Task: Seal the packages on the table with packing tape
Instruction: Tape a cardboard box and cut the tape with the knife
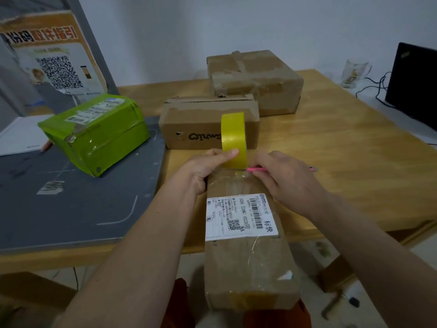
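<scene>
on the long box point(246, 256), tape roll point(234, 140) (upright, left-held)

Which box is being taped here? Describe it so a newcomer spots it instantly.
On the wooden table, find its near edge. The long brown box overhangs it, under the yellow tape roll. Unlike the other boxes, it carries a large white shipping label.

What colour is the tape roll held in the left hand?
Yellow. The tape roll stands on edge at the long box's far end, clearest in the head view.
</scene>
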Demonstrator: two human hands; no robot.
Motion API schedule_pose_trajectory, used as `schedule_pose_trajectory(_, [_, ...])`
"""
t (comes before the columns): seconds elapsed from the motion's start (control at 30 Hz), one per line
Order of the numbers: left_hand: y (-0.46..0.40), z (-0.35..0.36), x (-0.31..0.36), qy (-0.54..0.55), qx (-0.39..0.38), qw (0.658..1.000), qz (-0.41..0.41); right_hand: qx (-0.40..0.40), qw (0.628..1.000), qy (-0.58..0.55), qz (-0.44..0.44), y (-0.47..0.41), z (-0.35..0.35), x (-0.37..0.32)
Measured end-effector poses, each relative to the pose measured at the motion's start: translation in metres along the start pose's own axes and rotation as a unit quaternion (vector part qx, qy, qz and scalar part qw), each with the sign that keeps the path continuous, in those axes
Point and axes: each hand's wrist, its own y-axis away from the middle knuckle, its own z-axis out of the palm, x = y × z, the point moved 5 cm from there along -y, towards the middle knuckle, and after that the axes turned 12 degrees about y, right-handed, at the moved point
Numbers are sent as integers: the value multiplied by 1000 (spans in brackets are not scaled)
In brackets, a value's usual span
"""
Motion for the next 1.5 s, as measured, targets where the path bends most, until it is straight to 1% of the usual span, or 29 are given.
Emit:
schedule_pose_trajectory(0.1, [3,1,8,-11,-6,1000,14,-11,999,33,-35,1,3,-4])
schedule_pose_trajectory(0.2, [5,2,14,-64,3,998,-18,18,997,54,-53,1,3,-11])
schedule_pose_trajectory(0.23, [6,2,16,-71,7,997,-34,20,996,65,-55,0,4,-13])
schedule_pose_trajectory(0.3, [6,7,22,-89,14,995,-38,20,994,90,-59,1,5,-18])
schedule_pose_trajectory(0.43, [4,21,28,-182,27,983,-21,38,990,125,-60,3,5,-24])
schedule_pose_trajectory(0.5, [1,24,31,-195,29,980,-12,47,988,134,-53,3,5,-25])
schedule_pose_trajectory(0.57, [-1,26,34,-200,10,980,-17,53,987,143,-47,3,6,-25])
schedule_pose_trajectory(0.67, [0,28,37,-184,-14,983,-7,61,984,161,-41,4,8,-28])
schedule_pose_trajectory(0.77, [2,20,36,-162,1,985,55,77,981,175,-36,5,9,-30])
schedule_pose_trajectory(0.87, [9,16,35,-143,-11,981,128,93,979,177,-28,6,9,-30])
schedule_pose_trajectory(1.03, [20,14,31,-90,-13,976,196,98,982,163,11,2,7,-30])
schedule_pose_trajectory(1.2, [25,11,32,-58,-16,975,215,94,983,157,30,-4,5,-30])
schedule_pose_trajectory(1.33, [24,11,29,-44,-16,974,220,57,975,213,35,-10,6,-31])
schedule_pose_trajectory(1.5, [21,11,28,-36,-15,971,236,98,964,245,23,-9,2,-39])
